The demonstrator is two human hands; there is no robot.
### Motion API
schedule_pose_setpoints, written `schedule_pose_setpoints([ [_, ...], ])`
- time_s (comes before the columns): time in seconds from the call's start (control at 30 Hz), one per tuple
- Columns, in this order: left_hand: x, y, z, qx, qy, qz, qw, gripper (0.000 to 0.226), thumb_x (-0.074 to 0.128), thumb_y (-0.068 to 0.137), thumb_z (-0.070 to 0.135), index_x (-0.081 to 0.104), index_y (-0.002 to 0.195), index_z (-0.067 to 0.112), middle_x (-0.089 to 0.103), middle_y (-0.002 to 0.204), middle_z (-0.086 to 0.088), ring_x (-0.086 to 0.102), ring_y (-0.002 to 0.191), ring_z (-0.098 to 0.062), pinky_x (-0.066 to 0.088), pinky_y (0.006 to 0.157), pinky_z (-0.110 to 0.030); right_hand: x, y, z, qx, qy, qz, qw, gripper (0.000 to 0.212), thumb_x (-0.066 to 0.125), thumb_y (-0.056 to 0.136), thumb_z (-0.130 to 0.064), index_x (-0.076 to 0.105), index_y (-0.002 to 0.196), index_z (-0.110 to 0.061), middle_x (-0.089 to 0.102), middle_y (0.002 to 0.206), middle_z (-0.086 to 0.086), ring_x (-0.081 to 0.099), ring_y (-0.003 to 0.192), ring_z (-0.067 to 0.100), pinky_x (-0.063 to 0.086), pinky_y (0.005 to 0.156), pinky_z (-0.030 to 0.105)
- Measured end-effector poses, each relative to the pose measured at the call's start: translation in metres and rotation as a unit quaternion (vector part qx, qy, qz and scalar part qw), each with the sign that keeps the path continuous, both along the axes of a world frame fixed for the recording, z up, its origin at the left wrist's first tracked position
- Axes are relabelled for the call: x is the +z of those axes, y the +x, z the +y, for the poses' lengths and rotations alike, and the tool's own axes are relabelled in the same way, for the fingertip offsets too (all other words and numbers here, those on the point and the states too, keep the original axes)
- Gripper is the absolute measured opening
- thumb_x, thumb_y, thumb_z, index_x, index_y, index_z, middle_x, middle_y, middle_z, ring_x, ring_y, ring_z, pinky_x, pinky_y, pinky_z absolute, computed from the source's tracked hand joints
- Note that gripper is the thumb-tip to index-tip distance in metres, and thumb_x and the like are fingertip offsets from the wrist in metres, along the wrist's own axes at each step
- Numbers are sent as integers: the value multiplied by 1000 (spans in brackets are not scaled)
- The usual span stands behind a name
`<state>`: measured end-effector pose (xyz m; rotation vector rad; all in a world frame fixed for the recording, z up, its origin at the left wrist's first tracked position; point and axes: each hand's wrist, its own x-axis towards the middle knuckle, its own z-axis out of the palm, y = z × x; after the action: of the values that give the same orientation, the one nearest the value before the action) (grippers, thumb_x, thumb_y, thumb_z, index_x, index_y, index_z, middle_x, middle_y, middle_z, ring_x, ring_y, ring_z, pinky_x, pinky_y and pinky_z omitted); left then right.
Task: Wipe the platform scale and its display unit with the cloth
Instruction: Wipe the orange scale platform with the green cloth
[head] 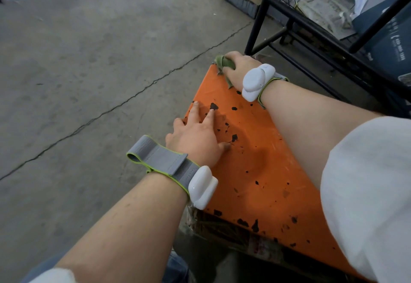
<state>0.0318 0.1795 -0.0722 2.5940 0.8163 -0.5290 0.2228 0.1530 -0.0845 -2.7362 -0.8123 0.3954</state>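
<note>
Fingers of the right hand (239,69) pinch the green cloth (224,63) at the far corner — the orange platform scale (255,160) stretches back toward the flat, empty left hand (195,140).

I can make out only "400" on the dark blue cardboard box (387,44); remaining digits look blurred.

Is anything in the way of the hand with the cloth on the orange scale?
Only the left hand, resting flat mid-platform. The right hand presses the green cloth on the orange platform scale at its far corner.
</note>
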Motion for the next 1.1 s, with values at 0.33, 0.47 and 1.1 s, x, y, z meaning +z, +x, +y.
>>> schedule_pose_setpoints([
  [0.33,-2,-1,2,-5,-4,-8,1000,81,50,84,63,7,148,41,-9,157,14,23,136,-31,38,98,-44,-11,-11,11,92,-8,-66,994,42,39,93,-24,42,134,-32,43,138,9,40,124,35,37,104,44],
  [0.47,-2,-3,4,-4,-7,-12,1000,80,49,83,64,7,147,42,-8,157,16,24,135,-30,38,97,-44,-14,-8,7,120,7,-79,990,44,36,93,-19,42,134,-35,41,139,5,39,126,33,37,104,44],
  [1.1,-1,-4,7,-4,-26,-12,1000,75,54,84,57,13,145,42,-3,157,15,27,133,-33,38,98,-44,-12,-53,-10,162,50,-72,983,45,44,90,-14,51,132,-28,43,142,2,32,132,27,28,110,40],
])
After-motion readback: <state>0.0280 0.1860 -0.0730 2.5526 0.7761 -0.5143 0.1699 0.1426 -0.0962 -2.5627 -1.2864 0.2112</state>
